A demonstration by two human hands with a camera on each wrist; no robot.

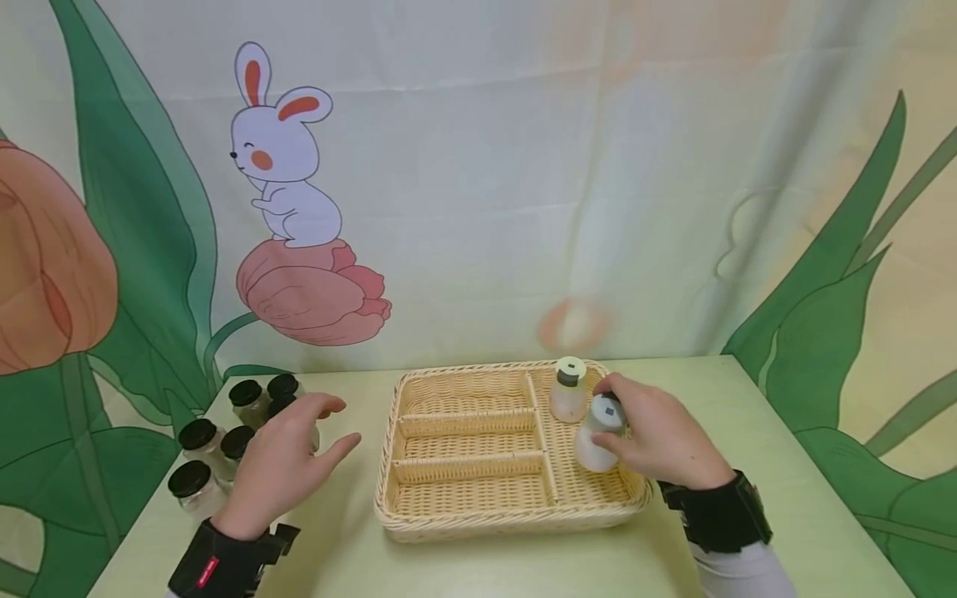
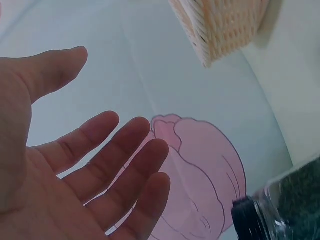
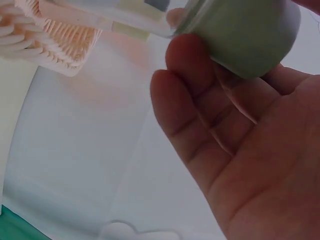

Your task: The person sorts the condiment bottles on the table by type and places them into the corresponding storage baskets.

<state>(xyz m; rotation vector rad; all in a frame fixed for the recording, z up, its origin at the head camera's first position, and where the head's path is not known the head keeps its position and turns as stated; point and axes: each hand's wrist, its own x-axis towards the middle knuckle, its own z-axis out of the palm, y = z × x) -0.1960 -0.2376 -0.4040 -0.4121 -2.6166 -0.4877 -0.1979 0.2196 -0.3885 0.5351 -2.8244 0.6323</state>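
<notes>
My right hand (image 1: 667,433) grips a seasoning bottle (image 1: 596,447) by its grey-green cap (image 3: 250,37), fingers and thumb around the cap. The bottle stands slightly tilted at the right-hand compartment of a wicker basket (image 1: 516,522). Just behind it in that compartment is another seasoning bottle (image 1: 568,400) with a pale yellow-green cap. Left of the basket, my left hand (image 1: 280,457) hovers with thumb and fingers spread apart and nothing between them. Close by it are several black-lidded glass jars (image 1: 200,490), some partly hidden behind the hand.
The basket has three stacked compartments (image 1: 471,498) on its left side, split by wicker dividers. It rests on a pale table (image 1: 777,448). A printed curtain (image 1: 478,208) with a rabbit and tulips hangs right behind the table's far edge.
</notes>
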